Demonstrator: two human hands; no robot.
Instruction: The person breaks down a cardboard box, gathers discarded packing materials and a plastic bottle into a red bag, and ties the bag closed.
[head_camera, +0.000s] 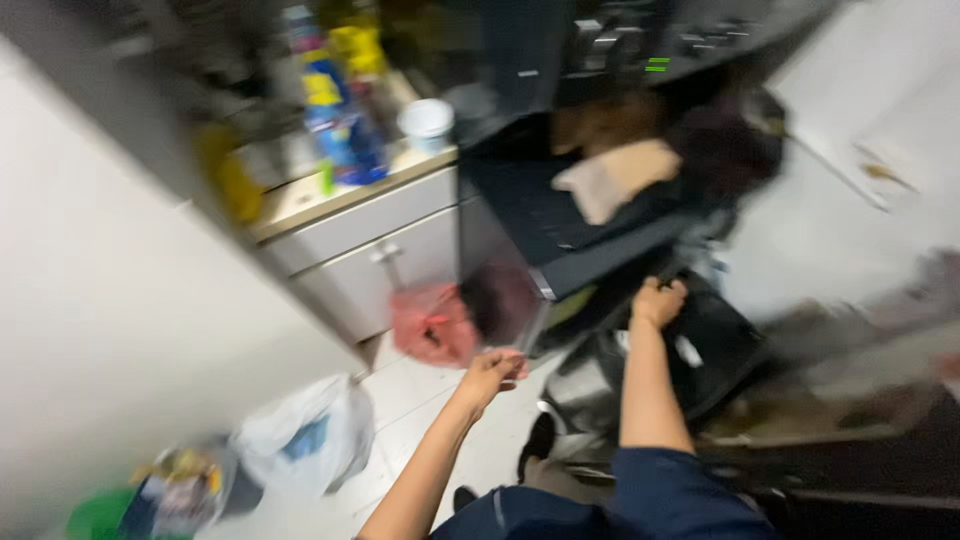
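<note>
Your right hand (657, 301) is curled closed on the rim of a black plastic bag (715, 345) low on the floor, arm stretched straight out. Your left hand (490, 375) hangs loosely curled, holding nothing, just short of a red plastic bag (432, 325) below the white cabinet (370, 255).

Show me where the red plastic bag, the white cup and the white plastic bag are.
red plastic bag (432, 325), head view, middle of its bulging front.
white cup (427, 124), head view, its side wall below the rim.
white plastic bag (305, 437), head view, its crumpled middle.
</note>
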